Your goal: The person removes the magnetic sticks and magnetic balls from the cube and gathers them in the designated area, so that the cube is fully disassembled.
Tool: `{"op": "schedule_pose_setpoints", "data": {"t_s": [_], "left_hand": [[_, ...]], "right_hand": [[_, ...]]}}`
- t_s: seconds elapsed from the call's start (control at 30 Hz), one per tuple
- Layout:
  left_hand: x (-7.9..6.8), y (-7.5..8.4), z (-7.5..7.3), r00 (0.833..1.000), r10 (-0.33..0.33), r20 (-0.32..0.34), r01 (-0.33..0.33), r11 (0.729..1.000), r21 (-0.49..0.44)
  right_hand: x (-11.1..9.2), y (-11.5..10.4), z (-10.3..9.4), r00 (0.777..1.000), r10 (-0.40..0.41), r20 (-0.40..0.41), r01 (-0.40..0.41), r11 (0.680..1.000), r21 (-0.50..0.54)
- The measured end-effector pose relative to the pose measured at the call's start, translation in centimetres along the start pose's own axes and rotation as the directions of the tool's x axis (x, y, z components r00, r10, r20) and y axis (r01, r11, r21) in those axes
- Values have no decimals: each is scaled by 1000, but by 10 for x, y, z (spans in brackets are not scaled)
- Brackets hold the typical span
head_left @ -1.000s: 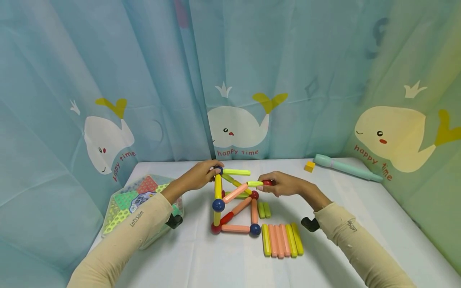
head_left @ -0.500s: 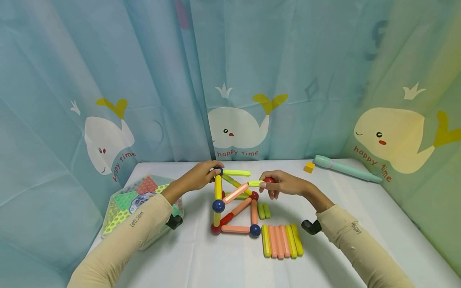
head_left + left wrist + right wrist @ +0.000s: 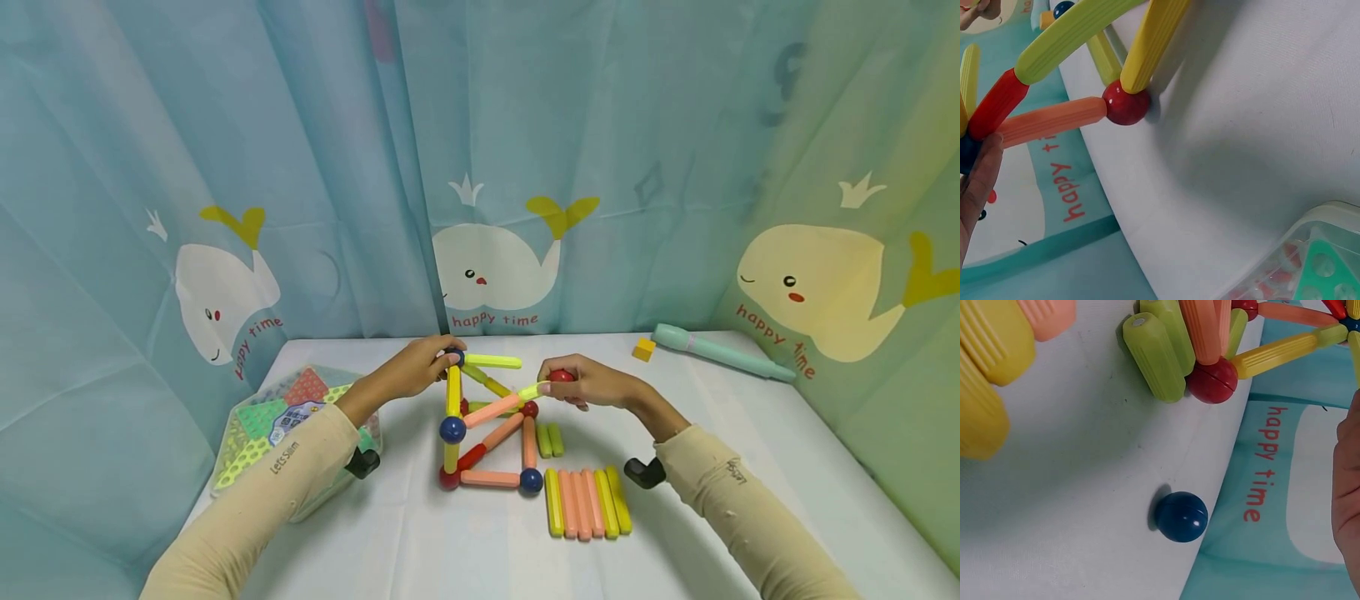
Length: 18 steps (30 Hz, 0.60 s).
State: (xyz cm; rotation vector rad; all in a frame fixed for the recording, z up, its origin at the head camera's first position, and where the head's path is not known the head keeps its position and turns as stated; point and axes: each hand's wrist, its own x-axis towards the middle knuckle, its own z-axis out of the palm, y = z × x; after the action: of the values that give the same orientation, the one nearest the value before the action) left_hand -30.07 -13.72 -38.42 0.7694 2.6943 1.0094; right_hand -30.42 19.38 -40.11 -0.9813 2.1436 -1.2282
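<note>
2 pieces meet above the table (image 3: 390,542): lime stick (image 3: 532,390), its red ball (image 3: 561,377) pinched by the right grip (image 3: 592,382), and pink stick (image 3: 492,411); left grip (image 3: 408,367), clamped on a blue ball (image 3: 455,357), should brace the frame (image 3: 501,432).

We now see the pink stick (image 3: 492,410) dipped lower, and the short yellow-green stick (image 3: 533,391) in the right hand (image 3: 596,382) tilted nearly into line with it, apparently touching.
</note>
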Motion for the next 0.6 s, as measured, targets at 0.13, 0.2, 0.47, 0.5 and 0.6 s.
{"op": "schedule_pose_setpoints", "data": {"t_s": [0.13, 0.2, 0.47, 0.5, 0.6], "left_hand": [[0, 1, 0, 1000, 3, -1, -3, 1000, 2], [-1, 1, 0, 1000, 1, -3, -1, 1000, 4], [-1, 1, 0, 1000, 4, -7, -4, 1000, 11], [-1, 1, 0, 1000, 2, -6, -2, 1000, 12], [-1, 1, 1, 1000, -1, -1, 1, 1000, 16]], "right_hand": [[-1, 1, 1, 1000, 15, -23, -15, 1000, -21], [-2, 2, 1, 999, 29, -29, -29, 999, -15], [0, 9, 7, 997, 74, -5, -73, 996, 52], [1, 10, 8, 997, 73, -2, -73, 996, 52], [1, 12, 10, 997, 77, 1, -77, 996, 54]]}}
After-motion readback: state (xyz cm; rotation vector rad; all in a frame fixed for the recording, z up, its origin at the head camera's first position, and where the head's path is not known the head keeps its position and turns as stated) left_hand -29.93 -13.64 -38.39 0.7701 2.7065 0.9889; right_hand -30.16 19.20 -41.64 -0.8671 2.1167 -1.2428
